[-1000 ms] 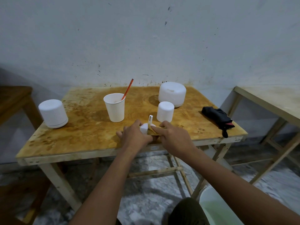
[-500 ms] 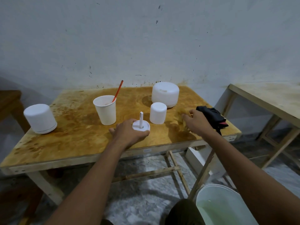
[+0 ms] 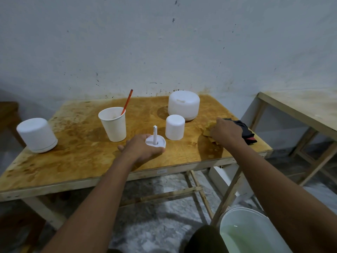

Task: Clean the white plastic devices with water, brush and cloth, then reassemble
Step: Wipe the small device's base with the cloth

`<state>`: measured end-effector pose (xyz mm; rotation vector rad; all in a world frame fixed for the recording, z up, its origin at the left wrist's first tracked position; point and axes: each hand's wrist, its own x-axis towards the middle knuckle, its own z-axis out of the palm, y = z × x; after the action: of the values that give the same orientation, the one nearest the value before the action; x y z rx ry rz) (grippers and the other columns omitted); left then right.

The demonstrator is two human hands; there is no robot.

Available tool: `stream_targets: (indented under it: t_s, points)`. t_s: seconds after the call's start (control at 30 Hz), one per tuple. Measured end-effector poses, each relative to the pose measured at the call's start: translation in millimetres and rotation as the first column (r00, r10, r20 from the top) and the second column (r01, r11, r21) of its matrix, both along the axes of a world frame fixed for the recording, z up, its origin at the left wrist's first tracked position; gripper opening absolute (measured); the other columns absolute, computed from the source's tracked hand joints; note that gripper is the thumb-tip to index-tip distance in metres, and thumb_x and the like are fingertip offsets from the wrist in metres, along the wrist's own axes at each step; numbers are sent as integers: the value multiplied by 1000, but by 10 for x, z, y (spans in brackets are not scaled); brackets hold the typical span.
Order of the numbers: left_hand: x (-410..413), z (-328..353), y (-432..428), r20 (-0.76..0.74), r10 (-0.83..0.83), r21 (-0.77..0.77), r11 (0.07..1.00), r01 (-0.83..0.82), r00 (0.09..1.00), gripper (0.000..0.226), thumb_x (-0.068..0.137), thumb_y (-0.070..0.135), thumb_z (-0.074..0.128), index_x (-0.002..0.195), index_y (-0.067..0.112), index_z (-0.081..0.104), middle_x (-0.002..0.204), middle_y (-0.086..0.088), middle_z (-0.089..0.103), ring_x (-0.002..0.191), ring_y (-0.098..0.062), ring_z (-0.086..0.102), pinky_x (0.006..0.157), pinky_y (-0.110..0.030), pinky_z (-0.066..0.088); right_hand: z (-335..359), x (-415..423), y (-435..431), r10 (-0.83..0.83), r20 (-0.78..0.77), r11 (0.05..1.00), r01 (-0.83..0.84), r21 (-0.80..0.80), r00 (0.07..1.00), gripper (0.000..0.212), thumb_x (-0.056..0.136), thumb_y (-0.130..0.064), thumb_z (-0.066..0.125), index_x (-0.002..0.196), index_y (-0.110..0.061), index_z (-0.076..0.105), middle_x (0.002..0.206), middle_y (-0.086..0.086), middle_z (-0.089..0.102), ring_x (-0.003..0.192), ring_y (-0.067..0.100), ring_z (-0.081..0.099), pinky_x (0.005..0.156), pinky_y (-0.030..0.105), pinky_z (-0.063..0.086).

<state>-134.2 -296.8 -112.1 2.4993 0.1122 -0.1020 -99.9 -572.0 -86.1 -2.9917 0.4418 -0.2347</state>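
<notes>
My left hand holds a small white round base with an upright stem just above the table's front. A small white cylinder cover stands right behind it, and a larger white dome device stands further back. Another white device sits at the far left. A paper cup holds a red-handled brush. My right hand rests on a tan cloth on the table, next to a black cloth.
A white bucket of water stands on the floor at the lower right. A second wooden table is to the right, and a dark wooden piece is at the far left. A white wall runs behind the table.
My right hand left the white base and moved right to the cloths near the table's right edge. My left hand kept the base, now alone.
</notes>
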Motion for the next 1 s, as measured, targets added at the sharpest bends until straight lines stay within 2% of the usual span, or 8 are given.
stream_targets:
  t_s: [0.07,0.17,0.33,0.53,0.63,0.73,0.87,1.0]
  points:
    - [28,-40,30,-10,-10,-39,999,10,1000,85,67,72,69,142,39,44,142,1,51,129,-29,42,110,-52,24,44,-34,92,60,149,998,-57,-24,987,38,99,-33,41,128,-10,53,129,13,57,120,32,50,92,44,42]
    - [46,-108,57,-23,-9,-58,998,7,1000,92,60,79,66,141,42,43,142,3,50,129,-28,42,107,-52,28,110,-104,362,265,315,924,-333,186,911,51,97,-49,48,140,-21,49,141,6,51,127,24,48,98,42,44]
    - [-13,-162,84,47,-13,-93,996,17,999,86,63,77,67,139,45,43,139,6,52,129,-26,41,99,-48,28,-56,-59,819,417,142,827,-440,350,898,87,83,-61,63,152,-25,22,149,7,42,131,27,46,99,45,45]
    - [-27,-135,139,-7,-63,-144,988,61,998,96,54,78,72,139,45,39,137,5,52,129,-25,41,102,-46,30,-117,11,851,302,353,760,-447,472,886,72,86,-43,68,145,-20,34,135,7,52,118,24,53,89,35,50]
    - [-15,-141,166,-21,-64,-141,988,61,998,92,46,77,72,127,46,41,129,5,56,121,-25,47,101,-49,38,14,-99,858,205,487,558,-510,655,849,63,89,-41,65,144,-24,39,126,0,55,104,14,58,78,28,54]
    - [6,-150,167,-32,-57,-152,987,51,998,87,55,64,76,131,40,43,129,4,56,122,-26,45,102,-51,36,106,-270,931,294,550,425,-622,658,782,52,90,-34,66,137,-29,44,120,-12,54,102,6,59,75,22,54]
    - [36,-165,159,-86,-15,-216,976,-4,996,96,49,68,76,135,42,43,131,-1,53,123,-30,43,99,-50,35,3,-356,1076,512,513,504,-725,470,689,66,86,-40,71,143,-26,41,140,-11,48,121,9,51,93,28,51]
    - [51,-189,171,-75,-5,-223,975,-12,997,83,66,47,76,141,33,42,135,-5,51,128,-32,39,104,-50,28,-165,-319,1148,585,416,576,-717,391,697,76,83,-48,70,147,-25,36,150,-6,41,132,12,41,105,40,44]
